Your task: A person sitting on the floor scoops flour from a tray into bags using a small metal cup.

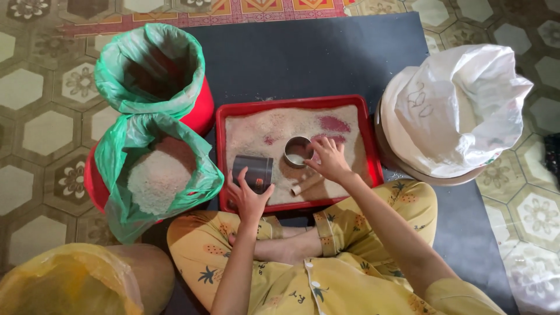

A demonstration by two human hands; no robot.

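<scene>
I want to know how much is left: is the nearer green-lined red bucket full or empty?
Partly full: a mound of pale grain shows inside the green bag lining it.

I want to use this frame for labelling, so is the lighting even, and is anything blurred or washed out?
Head view: warm, dim light; the white sack at right is brightest but keeps its folds; the left hand and right hand throw soft shadows on the red tray; the yellow bag at the near corner is soft; floor tiles bend slightly at the edges.
</scene>
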